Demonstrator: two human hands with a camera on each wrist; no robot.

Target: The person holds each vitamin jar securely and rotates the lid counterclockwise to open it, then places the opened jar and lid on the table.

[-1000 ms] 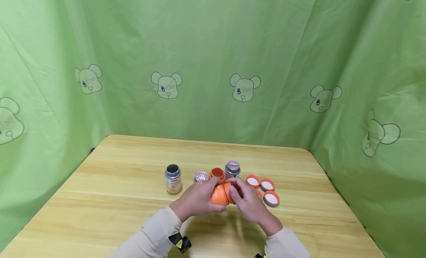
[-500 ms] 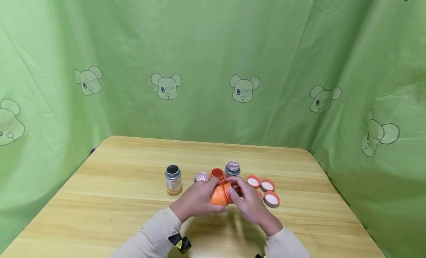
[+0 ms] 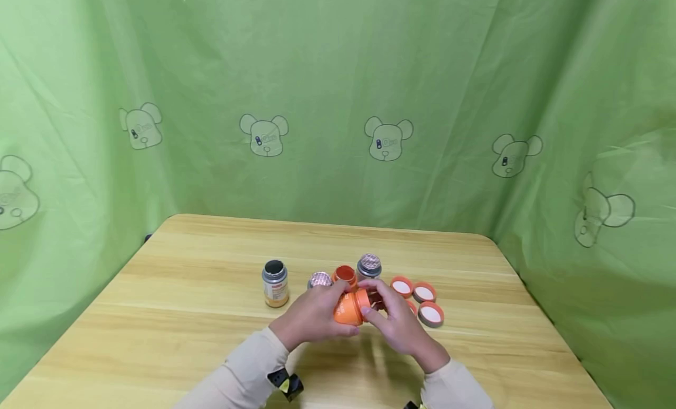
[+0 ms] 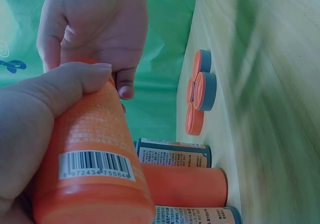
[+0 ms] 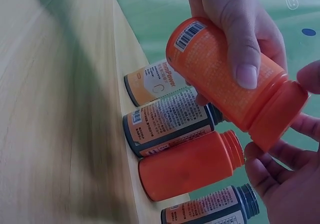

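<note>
My left hand (image 3: pixel 311 316) grips an orange bottle (image 3: pixel 345 310) lying tilted above the table, its mouth end toward the right. Printed text and a barcode show on the bottle's side in the left wrist view. An orange cap (image 5: pixel 280 115) sits on its end. My right hand (image 3: pixel 398 321) holds that cap at its edge, with the thumb (image 5: pixel 311 77) on one side and the fingers (image 5: pixel 272 171) on the other. Just behind the hands stand an uncapped orange bottle (image 3: pixel 345 273) and two grey bottles with foil seals, one left (image 3: pixel 320 279) and one right (image 3: pixel 369 266).
A grey and orange bottle (image 3: pixel 275 288) with a dark open mouth stands apart on the left. Several loose orange-and-grey caps (image 3: pixel 431 315) lie inside up on the right of the wooden table (image 3: pixel 185 315). A green curtain (image 3: pixel 327 186) hangs behind.
My right fingers have shifted around the cap, the thumb slipping lower and nearer me, so more of the cap shows. The left hand and bottle have stayed in place.
</note>
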